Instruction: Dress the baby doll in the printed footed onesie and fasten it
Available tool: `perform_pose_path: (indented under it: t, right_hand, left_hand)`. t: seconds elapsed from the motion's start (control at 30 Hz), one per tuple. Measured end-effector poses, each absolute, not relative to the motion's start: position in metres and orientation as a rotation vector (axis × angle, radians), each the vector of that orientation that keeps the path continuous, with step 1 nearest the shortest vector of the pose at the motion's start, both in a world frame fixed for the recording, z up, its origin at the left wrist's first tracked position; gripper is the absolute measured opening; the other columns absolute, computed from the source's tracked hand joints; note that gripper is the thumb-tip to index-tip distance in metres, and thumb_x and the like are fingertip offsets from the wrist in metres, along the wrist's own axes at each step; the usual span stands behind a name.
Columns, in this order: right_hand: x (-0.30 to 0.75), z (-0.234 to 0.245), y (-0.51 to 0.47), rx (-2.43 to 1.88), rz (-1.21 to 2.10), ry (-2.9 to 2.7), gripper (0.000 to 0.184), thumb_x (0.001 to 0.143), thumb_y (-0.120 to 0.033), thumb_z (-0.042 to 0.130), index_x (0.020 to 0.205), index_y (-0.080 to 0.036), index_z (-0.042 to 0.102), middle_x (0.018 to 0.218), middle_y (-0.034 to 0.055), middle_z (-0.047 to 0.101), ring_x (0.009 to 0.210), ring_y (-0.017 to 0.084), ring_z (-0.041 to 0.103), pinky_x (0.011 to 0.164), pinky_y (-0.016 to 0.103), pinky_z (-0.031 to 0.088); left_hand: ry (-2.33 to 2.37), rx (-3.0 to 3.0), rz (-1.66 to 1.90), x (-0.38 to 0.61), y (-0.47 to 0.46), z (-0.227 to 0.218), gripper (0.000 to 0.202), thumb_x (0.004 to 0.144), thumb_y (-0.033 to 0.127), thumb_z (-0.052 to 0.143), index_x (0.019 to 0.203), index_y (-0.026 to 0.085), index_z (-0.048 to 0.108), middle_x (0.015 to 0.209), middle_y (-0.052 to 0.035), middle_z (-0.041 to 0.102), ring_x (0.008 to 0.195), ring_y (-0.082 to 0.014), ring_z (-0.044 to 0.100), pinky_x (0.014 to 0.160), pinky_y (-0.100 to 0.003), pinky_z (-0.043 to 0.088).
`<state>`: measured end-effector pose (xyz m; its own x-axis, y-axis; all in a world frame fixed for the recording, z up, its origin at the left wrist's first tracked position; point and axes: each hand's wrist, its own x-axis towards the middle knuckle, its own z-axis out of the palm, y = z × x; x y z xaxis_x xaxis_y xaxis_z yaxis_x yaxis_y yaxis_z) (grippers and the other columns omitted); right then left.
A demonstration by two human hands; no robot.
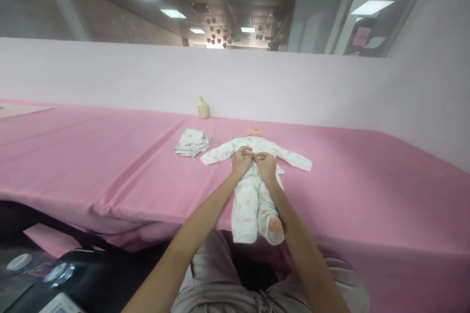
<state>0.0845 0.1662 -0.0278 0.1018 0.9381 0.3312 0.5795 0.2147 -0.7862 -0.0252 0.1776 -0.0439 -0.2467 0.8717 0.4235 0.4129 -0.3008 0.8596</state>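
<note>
A baby doll [254,132] lies on its back on the pink-covered table, dressed in a white patterned baby top [264,145] with its sleeves spread out sideways. Matching baby pants [245,205] cover its legs, and one foot shows inside the right-hand leg opening. My left hand [242,160] and my right hand [266,164] meet over the doll's middle. Both have thumb and fingertips pinched on the front of the top, nearly touching each other. Whether a tie, a fastener or only cloth is between the fingertips is too small to tell.
A folded stack of patterned cloth [193,143] lies left of the doll. Against the white wall stands a cream-coloured bottle [202,107]. The pink tablecloth [117,156] hangs over the near edge. At lower left are a black chair [99,279] and clear plastic bottles [58,274].
</note>
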Motion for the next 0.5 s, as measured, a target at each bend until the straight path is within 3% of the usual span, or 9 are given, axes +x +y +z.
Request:
perform_pose_path:
  t: [0.13, 0.33, 0.5]
  right_hand:
    - [0.088, -0.030, 0.171, -1.376, 0.557, -1.580, 0.027, 0.072, -0.038, 0.059, 0.081, -0.014, 0.069, 0.063, 0.0028, 0.064, 0.057, 0.013, 0.053, 0.059, 0.022, 0.039]
    - [0.097, -0.031, 0.183, -1.132, 0.980, -1.418, 0.028, 0.053, -0.038, 0.073, 0.064, -0.014, 0.065, 0.057, 0.0016, 0.061, 0.054, 0.012, 0.050, 0.055, 0.023, 0.039]
    - [0.100, -0.026, 0.179, -1.135, 1.103, -1.332, 0.029, 0.048, -0.038, 0.075, 0.063, -0.015, 0.064, 0.050, -0.0032, 0.053, 0.041, 0.005, 0.033, 0.042, 0.022, 0.025]
  left_hand:
    - [1.476, 1.520, 1.538, -0.027, 0.180, -0.046, 0.026, 0.073, 0.028, 0.061, 0.097, 0.017, 0.060, 0.077, -0.0018, 0.069, 0.066, -0.0123, 0.060, 0.064, -0.021, 0.043]
    - [1.306, 1.425, 1.637, -0.028, 0.180, -0.050, 0.024, 0.066, 0.026, 0.067, 0.088, 0.017, 0.061, 0.070, -0.0003, 0.068, 0.060, -0.0112, 0.057, 0.057, -0.021, 0.041]
    - [1.186, 1.356, 1.679, -0.025, 0.182, -0.050, 0.019, 0.062, 0.025, 0.070, 0.077, 0.017, 0.061, 0.060, 0.0019, 0.063, 0.056, -0.0112, 0.055, 0.055, -0.021, 0.040]
